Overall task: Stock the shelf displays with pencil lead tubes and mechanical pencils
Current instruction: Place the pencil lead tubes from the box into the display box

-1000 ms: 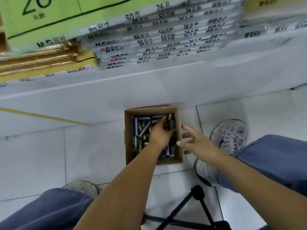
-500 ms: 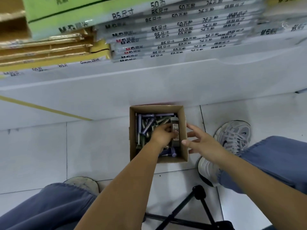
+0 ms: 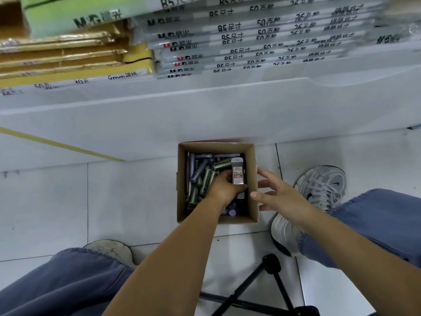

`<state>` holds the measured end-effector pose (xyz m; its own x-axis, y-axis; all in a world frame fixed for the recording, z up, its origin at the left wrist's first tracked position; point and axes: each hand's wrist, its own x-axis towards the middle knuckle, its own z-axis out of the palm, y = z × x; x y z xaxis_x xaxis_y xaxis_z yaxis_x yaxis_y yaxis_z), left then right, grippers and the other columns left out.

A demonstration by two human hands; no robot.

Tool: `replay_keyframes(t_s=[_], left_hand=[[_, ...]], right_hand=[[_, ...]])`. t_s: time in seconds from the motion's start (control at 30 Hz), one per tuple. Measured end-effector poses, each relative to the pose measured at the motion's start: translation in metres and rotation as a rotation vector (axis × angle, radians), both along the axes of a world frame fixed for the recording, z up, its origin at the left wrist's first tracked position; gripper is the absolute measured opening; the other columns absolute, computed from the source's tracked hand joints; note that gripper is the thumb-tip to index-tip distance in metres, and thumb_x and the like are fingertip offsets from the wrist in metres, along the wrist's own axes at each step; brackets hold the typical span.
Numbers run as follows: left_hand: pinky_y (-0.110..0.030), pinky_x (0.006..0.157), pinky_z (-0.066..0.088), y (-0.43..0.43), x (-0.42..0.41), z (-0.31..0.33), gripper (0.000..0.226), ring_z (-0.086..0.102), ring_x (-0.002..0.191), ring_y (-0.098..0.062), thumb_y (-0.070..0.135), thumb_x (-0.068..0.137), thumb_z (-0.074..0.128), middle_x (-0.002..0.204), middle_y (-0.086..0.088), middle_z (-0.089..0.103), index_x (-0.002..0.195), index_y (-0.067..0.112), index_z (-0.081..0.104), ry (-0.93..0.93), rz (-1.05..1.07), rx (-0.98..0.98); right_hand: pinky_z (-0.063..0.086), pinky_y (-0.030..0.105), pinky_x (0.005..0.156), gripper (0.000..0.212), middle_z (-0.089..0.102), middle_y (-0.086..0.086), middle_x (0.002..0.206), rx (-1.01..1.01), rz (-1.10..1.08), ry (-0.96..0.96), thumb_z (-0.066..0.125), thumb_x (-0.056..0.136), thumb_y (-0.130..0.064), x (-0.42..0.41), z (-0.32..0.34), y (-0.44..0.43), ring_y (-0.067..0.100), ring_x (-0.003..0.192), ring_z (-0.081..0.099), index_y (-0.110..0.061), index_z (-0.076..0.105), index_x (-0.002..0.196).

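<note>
Looking down, I see the cardboard box (image 3: 182,183) on the tiled floor (image 3: 45,201), its far wall against the white shelf base (image 3: 205,115). My left hand (image 3: 224,187) is inside the box, near its right wall, fingers and thumb curled round a lead tube case (image 3: 237,172). The case is pale with a printed label reading 0.5 and 100. It stands roughly upright, top end toward the box's far wall, raised above the loose contents. My right hand (image 3: 280,195) is just outside the box's right wall, fingers spread wide and holding nothing; I can't tell if the fingertips touch the cardboard.

Loose in the box, left of the held case: purple tubes (image 3: 198,171) and green tubes (image 3: 206,179), jumbled at mixed angles. More purple ends show at the box's near wall.

Beyond the box, on the shelf: stacked clear-wrapped paper packs (image 3: 250,42) printed B5, and yellow-brown packs (image 3: 57,55) to their left. Right of the box is a white sneaker (image 3: 323,185); nearer than the box are a black tripod (image 3: 271,265) and blue jeans (image 3: 68,281).
</note>
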<state>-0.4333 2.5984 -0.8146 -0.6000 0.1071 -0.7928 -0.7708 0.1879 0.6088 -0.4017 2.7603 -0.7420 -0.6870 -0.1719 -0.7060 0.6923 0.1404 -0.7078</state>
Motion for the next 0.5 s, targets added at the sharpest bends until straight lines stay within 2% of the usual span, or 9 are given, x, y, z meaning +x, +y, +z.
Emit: replay_keyframes(t_s=[0.07,0.17,0.27,0.4,0.5], left_hand=[[-0.042,0.1,0.052,0.0007,-0.0006,-0.0011,0.052,0.065,0.11,-0.023,0.005,0.082,0.076,0.122,-0.007,0.07,0.131,0.01,0.059,0.005,0.004,-0.015],[-0.032,0.089,0.055,0.0018,0.0003,-0.0014,0.051,0.066,0.107,-0.023,0.005,0.081,0.077,0.121,-0.008,0.07,0.129,0.009,0.06,0.002,0.013,-0.023],[-0.032,0.087,0.054,0.0033,0.0005,-0.001,0.049,0.066,0.107,-0.024,0.002,0.08,0.076,0.117,-0.007,0.07,0.126,0.012,0.06,-0.009,0.019,-0.007],[-0.02,0.067,0.05,0.0021,-0.0014,0.0012,0.04,0.065,0.092,-0.012,0.001,0.081,0.075,0.1,0.006,0.069,0.111,0.022,0.061,-0.022,0.008,0.031],[-0.022,0.067,0.054,-0.003,-0.0021,-0.0021,0.047,0.068,0.098,-0.02,0.005,0.082,0.075,0.113,-0.003,0.072,0.124,0.017,0.061,-0.066,0.013,0.07]], right_hand=[[0.057,0.024,0.074,0.061,0.054,0.001,0.123,-0.005,-0.003,-0.006,0.071,0.086,-0.018,-0.0001,-0.0002,0.0,0.019,0.105,0.064,-0.045,0.042,0.133],[0.058,0.026,0.076,0.061,0.054,0.0,0.122,-0.01,0.0,-0.006,0.071,0.085,-0.019,0.0001,-0.0006,0.0001,0.018,0.104,0.064,-0.047,0.042,0.131],[0.058,0.026,0.076,0.059,0.054,-0.001,0.122,-0.009,0.004,-0.005,0.071,0.085,-0.019,0.0001,-0.0011,0.0004,0.018,0.103,0.064,-0.05,0.043,0.128],[0.057,0.024,0.073,0.058,0.054,-0.001,0.123,-0.012,0.004,0.0,0.072,0.085,-0.02,0.0001,-0.0017,0.0,0.017,0.103,0.064,-0.054,0.044,0.124],[0.058,0.025,0.075,0.058,0.054,-0.003,0.123,-0.011,0.005,-0.005,0.072,0.084,-0.023,0.001,-0.0039,0.0007,0.015,0.1,0.066,-0.054,0.044,0.124]])
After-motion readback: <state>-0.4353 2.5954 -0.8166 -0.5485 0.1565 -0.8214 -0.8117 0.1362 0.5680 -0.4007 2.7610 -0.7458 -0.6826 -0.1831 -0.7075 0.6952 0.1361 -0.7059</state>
